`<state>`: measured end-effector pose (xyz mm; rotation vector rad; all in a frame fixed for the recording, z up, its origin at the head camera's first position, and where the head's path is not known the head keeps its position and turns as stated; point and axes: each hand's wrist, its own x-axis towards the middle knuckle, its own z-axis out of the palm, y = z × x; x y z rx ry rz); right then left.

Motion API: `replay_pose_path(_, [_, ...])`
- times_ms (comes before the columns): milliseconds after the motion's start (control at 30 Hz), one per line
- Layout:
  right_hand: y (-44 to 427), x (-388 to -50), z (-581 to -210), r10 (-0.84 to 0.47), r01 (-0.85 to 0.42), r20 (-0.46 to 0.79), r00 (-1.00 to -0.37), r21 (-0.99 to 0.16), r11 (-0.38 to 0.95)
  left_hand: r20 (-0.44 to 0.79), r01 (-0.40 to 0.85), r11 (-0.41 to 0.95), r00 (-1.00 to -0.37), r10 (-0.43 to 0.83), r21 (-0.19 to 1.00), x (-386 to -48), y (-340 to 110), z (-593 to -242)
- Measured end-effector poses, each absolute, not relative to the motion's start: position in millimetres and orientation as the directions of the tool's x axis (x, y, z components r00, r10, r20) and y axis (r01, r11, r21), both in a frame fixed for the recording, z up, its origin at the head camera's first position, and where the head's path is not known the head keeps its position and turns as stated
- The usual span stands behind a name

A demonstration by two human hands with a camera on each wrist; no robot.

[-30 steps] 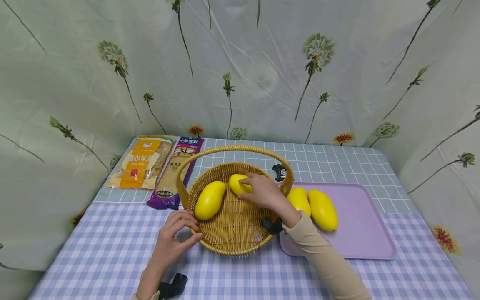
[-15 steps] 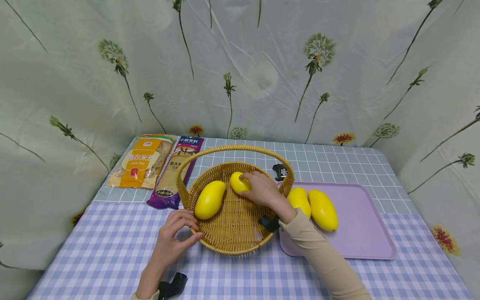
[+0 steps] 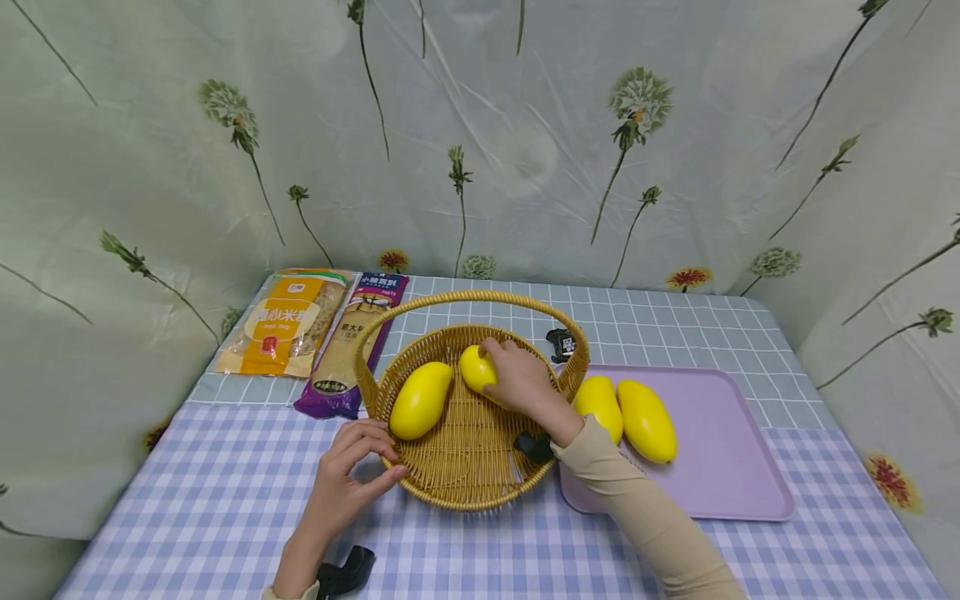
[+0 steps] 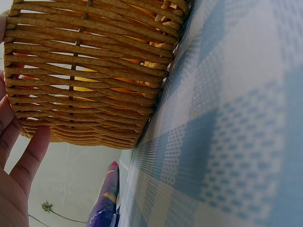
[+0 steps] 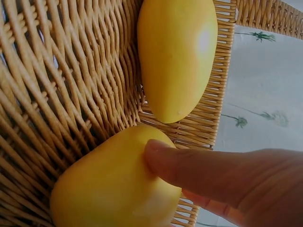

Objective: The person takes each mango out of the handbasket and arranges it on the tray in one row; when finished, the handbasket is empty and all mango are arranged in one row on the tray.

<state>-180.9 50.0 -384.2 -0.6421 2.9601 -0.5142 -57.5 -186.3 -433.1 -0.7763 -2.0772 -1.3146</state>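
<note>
A round wicker basket [image 3: 480,467] with a tall arched handle [image 3: 472,297] stands in the middle of the table. My left hand [image 3: 348,479] holds its near left rim; in the left wrist view a fingertip [image 4: 40,139] lies against the woven outer wall. Inside, a yellow mango [image 3: 422,402] rests at the left. My right hand [image 3: 521,379] reaches under the handle and grips a second mango [image 3: 476,369] at the back of the basket. The right wrist view shows the thumb [image 5: 165,158] on this mango, its far fingers mostly hidden, and the other mango [image 5: 177,56] just beyond.
Right of the basket lies a lilac tray [image 3: 727,450] with two more mangoes, one [image 3: 647,421] plain and one partly behind my right arm. A grain bag [image 3: 281,325] and a purple pasta pack [image 3: 352,346] lie back left. A small black object [image 3: 561,343] sits behind the basket.
My right hand has shifted slightly left, and the mango under it has turned a little, still at the back of the basket. The left hand stays on the rim.
</note>
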Motion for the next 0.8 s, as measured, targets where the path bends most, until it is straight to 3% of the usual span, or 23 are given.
replay_pose_path(400, [52.6,-181.3,-386.8,-0.435,-0.400,-0.009,-0.900,-0.375,0.836,0.718,0.724,0.354,-0.674,0.176,0.593,-58.0,-186.6,-434.0])
replay_pose_path(800, [52.9,-181.4,-386.3,-0.449,-0.387,-0.102,-0.888,-0.362,0.848,0.706,0.710,0.373,-0.686,0.176,0.597,-56.6,-186.5,-432.9])
